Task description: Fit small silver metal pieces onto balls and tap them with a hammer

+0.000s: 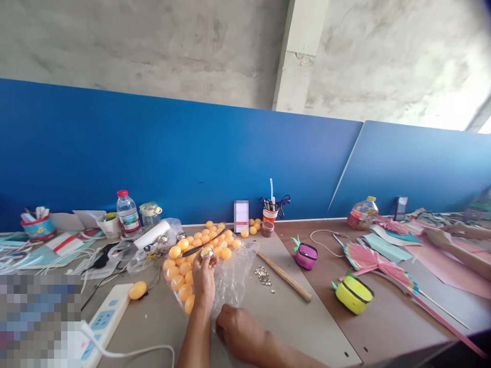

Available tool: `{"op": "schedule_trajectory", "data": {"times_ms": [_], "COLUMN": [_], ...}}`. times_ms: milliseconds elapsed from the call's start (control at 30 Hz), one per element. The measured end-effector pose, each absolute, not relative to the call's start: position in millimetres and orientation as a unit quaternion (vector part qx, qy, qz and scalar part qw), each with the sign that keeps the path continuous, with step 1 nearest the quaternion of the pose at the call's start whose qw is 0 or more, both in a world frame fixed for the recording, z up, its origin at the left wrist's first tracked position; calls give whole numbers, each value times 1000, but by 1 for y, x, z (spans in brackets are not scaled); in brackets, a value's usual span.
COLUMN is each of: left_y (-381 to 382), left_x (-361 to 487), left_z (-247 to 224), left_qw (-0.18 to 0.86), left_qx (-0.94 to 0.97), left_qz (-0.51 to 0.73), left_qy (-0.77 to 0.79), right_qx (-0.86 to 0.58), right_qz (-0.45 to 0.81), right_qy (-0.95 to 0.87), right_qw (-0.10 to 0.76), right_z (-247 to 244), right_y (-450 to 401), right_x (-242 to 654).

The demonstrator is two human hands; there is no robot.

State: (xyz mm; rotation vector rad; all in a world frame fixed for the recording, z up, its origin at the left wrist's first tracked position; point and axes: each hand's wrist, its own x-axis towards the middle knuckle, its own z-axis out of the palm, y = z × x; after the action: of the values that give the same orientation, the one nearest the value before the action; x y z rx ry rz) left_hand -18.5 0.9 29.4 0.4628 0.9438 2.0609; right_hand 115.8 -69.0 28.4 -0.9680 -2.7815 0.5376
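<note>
The fingers [197,262] of your left hand [204,287] are pinched around a small shiny piece [207,252], held up over the orange balls [177,282]. Your right hand [238,329] is curled low beside the near end of the clear bag [232,281]; its fingertips are hidden, so you cannot tell here whether they grip the film or anything else.

The likeliest trouble is a slip of that piece. It looks smooth and round, and you have it only by the fingertips; if the pinch loosens, it could drop among the balls and be hard to pick out. A dark strip [192,250] crosses just behind it, and whether the two are joined does not show, so a catch there could pull the piece sideways.

The bag is another weak point. The balls seem to lie in it, with slack film spread to their right, near both hands. Should a finger or wrist drag that film, balls could roll out over the counter [268,327]. To the right of the bag, the little metal bits [263,276] lie loose beside a wooden stick [286,278]; a careless sweep of your right hand could scatter them, or roll the stick through them.
</note>
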Motion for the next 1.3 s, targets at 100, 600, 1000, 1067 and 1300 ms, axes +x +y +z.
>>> {"op": "schedule_trajectory", "data": {"times_ms": [100, 600, 1000, 1067, 1300], "left_y": [0, 7, 11, 10, 5], "left_x": [-18, -10, -11, -12, -12], "left_z": [29, 14, 11, 12, 13], "left_qw": [400, 412, 393, 392, 391], "left_qx": [189, 219, 227, 227, 221], "left_qz": [812, 777, 785, 784, 770], "left_qy": [381, 422, 422, 424, 453], "right_qx": [-347, -592, -481, -462, -466], "right_qz": [168, 157, 161, 163, 137], "right_qy": [-920, -771, -815, -835, -859], "right_qw": [65, 173, 279, 250, 162], "right_z": [34, 43, 40, 39, 17], "right_y": [-72, 24, 17, 15, 19], "right_x": [112, 206, 162, 143, 89]}}
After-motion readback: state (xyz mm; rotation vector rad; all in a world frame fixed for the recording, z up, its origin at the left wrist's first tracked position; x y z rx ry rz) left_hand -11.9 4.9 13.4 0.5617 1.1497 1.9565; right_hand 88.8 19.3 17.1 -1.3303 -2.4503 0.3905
